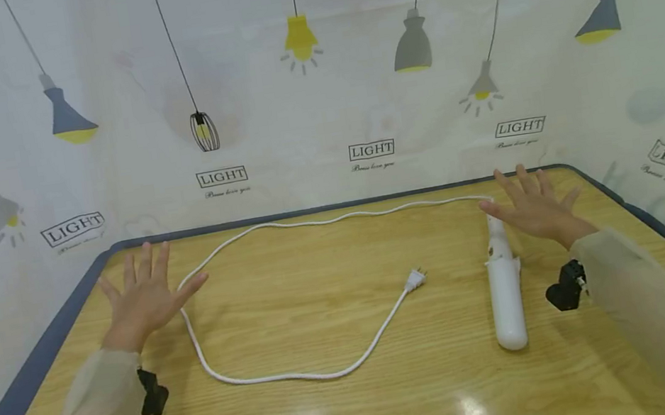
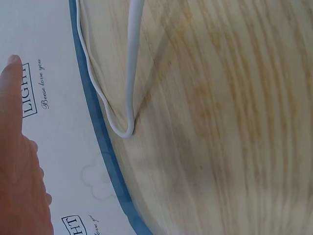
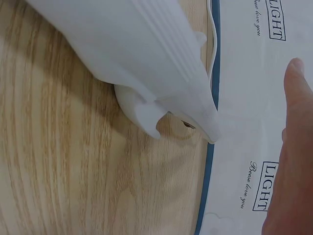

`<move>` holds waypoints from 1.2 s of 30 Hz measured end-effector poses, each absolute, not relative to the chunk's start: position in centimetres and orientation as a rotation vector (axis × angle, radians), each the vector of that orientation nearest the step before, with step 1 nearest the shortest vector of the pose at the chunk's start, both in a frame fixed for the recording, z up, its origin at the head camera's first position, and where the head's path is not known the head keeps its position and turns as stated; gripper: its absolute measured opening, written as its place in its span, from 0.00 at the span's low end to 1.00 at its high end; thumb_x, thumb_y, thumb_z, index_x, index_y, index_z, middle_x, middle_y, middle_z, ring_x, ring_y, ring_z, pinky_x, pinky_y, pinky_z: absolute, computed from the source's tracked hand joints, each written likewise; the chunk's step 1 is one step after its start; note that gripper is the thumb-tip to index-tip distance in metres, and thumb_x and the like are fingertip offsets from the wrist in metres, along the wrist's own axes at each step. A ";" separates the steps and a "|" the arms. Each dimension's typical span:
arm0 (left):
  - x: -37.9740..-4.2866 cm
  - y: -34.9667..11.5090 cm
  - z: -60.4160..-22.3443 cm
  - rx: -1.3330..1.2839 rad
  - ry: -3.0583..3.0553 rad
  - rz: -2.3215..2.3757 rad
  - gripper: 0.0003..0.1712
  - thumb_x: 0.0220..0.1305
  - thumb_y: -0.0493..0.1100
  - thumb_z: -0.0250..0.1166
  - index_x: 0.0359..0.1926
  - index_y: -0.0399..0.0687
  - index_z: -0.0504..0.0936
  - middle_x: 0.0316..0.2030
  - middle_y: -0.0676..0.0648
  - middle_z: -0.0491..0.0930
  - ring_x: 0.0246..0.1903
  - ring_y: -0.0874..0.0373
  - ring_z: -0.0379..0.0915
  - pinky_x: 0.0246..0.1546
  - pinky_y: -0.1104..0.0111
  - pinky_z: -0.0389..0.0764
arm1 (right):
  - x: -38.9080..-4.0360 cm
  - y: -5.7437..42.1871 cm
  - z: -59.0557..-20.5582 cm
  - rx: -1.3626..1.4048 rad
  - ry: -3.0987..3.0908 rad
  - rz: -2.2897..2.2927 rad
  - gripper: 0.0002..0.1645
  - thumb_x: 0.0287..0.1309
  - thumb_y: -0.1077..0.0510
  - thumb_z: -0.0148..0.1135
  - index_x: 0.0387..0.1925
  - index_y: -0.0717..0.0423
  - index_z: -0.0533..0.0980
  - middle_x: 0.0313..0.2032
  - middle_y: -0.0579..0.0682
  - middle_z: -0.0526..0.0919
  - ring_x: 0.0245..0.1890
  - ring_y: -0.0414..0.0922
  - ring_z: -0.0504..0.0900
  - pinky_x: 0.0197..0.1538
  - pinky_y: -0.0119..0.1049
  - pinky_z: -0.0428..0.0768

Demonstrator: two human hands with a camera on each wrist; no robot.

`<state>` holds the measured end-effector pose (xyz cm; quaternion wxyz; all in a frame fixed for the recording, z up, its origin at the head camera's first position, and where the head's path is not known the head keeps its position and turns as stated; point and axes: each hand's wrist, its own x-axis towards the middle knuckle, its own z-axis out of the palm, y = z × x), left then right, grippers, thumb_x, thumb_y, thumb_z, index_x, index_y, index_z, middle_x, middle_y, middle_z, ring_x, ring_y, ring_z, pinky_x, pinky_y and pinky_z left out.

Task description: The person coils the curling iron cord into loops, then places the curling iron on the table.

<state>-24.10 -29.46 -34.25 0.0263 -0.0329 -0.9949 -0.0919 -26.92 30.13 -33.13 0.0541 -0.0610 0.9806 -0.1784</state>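
at right of the head view, lying on the table (image 1: pixel 320 295): a glossy white appliance (image 1: pixel 507 303), rounded at the lower end, narrower toward the top, with a dark spot (image 1: pixel 491 251) (and, in the right wrist view, a curved hook-like part (image 3: pixel 142 115)). looping through the centre, a white cord (image 1: pixel 332 375) with a pronged plug (image 1: pixel 414 280). widely spread, the left hand (image 1: pixel 143 304) at left and the right hand (image 1: pixel 536 211) near the narrower end.
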 end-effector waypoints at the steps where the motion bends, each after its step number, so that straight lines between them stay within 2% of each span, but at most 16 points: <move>1: -24.2 -29.4 -34.3 -0.105 -3.075 -0.285 0.56 0.56 0.77 0.39 0.71 0.47 0.30 0.67 0.35 0.22 0.63 0.35 0.12 0.43 0.39 0.08 | -26.9 30.2 -33.2 -0.182 2.978 -0.540 0.51 0.59 0.26 0.34 0.70 0.46 0.27 0.65 0.60 0.15 0.59 0.62 0.10 0.39 0.69 0.12; 7: -24.9 -28.5 -34.4 -0.147 -3.082 -0.296 0.57 0.57 0.76 0.40 0.70 0.45 0.29 0.68 0.34 0.25 0.63 0.34 0.15 0.45 0.37 0.11 | -27.0 30.9 -34.0 -0.161 2.979 -0.559 0.51 0.59 0.26 0.34 0.70 0.47 0.28 0.66 0.60 0.17 0.59 0.63 0.11 0.38 0.68 0.10; 9: -25.2 -27.7 -34.3 -0.181 -3.076 -0.316 0.56 0.58 0.75 0.41 0.71 0.43 0.32 0.68 0.33 0.30 0.64 0.32 0.21 0.48 0.34 0.17 | -26.8 31.2 -34.3 -0.158 2.987 -0.558 0.51 0.59 0.26 0.35 0.70 0.46 0.29 0.66 0.62 0.20 0.60 0.66 0.14 0.40 0.69 0.12; 10: -25.4 -27.2 -34.3 -0.209 -3.066 -0.319 0.55 0.59 0.73 0.43 0.71 0.40 0.36 0.68 0.32 0.36 0.65 0.32 0.28 0.50 0.33 0.23 | -26.7 31.4 -34.4 -0.163 2.994 -0.550 0.51 0.59 0.27 0.36 0.70 0.47 0.30 0.67 0.64 0.24 0.61 0.68 0.18 0.42 0.71 0.14; 12: -26.0 -25.9 -34.1 -0.289 -3.038 -0.347 0.49 0.63 0.67 0.47 0.69 0.36 0.45 0.66 0.30 0.48 0.63 0.32 0.43 0.55 0.34 0.39 | -26.3 31.6 -34.5 -0.197 3.007 -0.561 0.52 0.60 0.29 0.39 0.71 0.53 0.33 0.67 0.69 0.33 0.63 0.71 0.29 0.49 0.72 0.24; 14: -27.0 -24.2 -33.9 -0.371 -3.005 -0.408 0.41 0.65 0.59 0.52 0.66 0.33 0.57 0.61 0.30 0.60 0.58 0.34 0.56 0.54 0.40 0.55 | -25.6 31.7 -34.5 -0.215 3.014 -0.595 0.51 0.61 0.32 0.43 0.70 0.60 0.40 0.65 0.72 0.47 0.62 0.72 0.45 0.55 0.71 0.42; 16: -28.1 -22.3 -33.6 -0.431 -2.985 -0.479 0.32 0.65 0.52 0.56 0.61 0.32 0.65 0.55 0.31 0.68 0.53 0.36 0.65 0.50 0.45 0.66 | -24.7 31.5 -34.3 -0.230 3.018 -0.646 0.50 0.61 0.34 0.47 0.68 0.67 0.47 0.58 0.74 0.62 0.56 0.69 0.62 0.51 0.64 0.62; 17: -28.6 -21.2 -33.4 -0.454 -2.979 -0.530 0.29 0.65 0.48 0.57 0.59 0.32 0.67 0.54 0.32 0.70 0.52 0.38 0.67 0.49 0.47 0.67 | -24.3 31.3 -34.2 -0.230 3.017 -0.679 0.49 0.61 0.35 0.49 0.66 0.70 0.51 0.54 0.74 0.67 0.51 0.67 0.68 0.46 0.60 0.69; 19: -29.6 -19.1 -33.0 -0.471 -2.972 -0.627 0.25 0.64 0.46 0.58 0.57 0.34 0.70 0.52 0.34 0.73 0.50 0.40 0.69 0.48 0.50 0.69 | -23.3 30.9 -34.0 -0.210 3.017 -0.727 0.47 0.60 0.36 0.51 0.63 0.71 0.57 0.44 0.71 0.75 0.39 0.61 0.77 0.36 0.51 0.76; 21: -30.4 -17.1 -32.8 -0.492 -2.968 -0.722 0.24 0.63 0.45 0.59 0.56 0.36 0.71 0.52 0.36 0.73 0.51 0.42 0.69 0.48 0.51 0.70 | -22.3 30.5 -33.9 -0.203 3.010 -0.759 0.45 0.58 0.37 0.54 0.60 0.72 0.61 0.37 0.66 0.79 0.31 0.55 0.79 0.29 0.43 0.76; 24: -31.6 -14.4 -32.7 -0.539 -2.957 -0.822 0.23 0.63 0.44 0.60 0.56 0.37 0.72 0.52 0.37 0.73 0.51 0.44 0.69 0.49 0.53 0.70 | -21.1 29.8 -33.9 -0.172 2.976 -0.792 0.45 0.56 0.37 0.57 0.58 0.72 0.64 0.32 0.60 0.81 0.25 0.48 0.79 0.24 0.38 0.74; 30: -33.7 -9.9 -33.0 -0.609 -2.917 -0.957 0.20 0.63 0.42 0.60 0.55 0.39 0.73 0.52 0.40 0.74 0.52 0.48 0.69 0.50 0.57 0.70 | -19.1 28.7 -34.2 -0.085 2.931 -0.801 0.47 0.52 0.34 0.59 0.57 0.70 0.66 0.31 0.57 0.82 0.23 0.45 0.79 0.23 0.36 0.73; 36: -35.5 -7.0 -34.1 -0.648 -2.924 -1.031 0.20 0.63 0.42 0.59 0.54 0.38 0.74 0.51 0.40 0.74 0.51 0.48 0.69 0.50 0.58 0.70 | -17.7 28.2 -35.4 -0.049 2.932 -0.851 0.43 0.52 0.38 0.61 0.54 0.72 0.69 0.29 0.57 0.82 0.23 0.44 0.80 0.23 0.36 0.74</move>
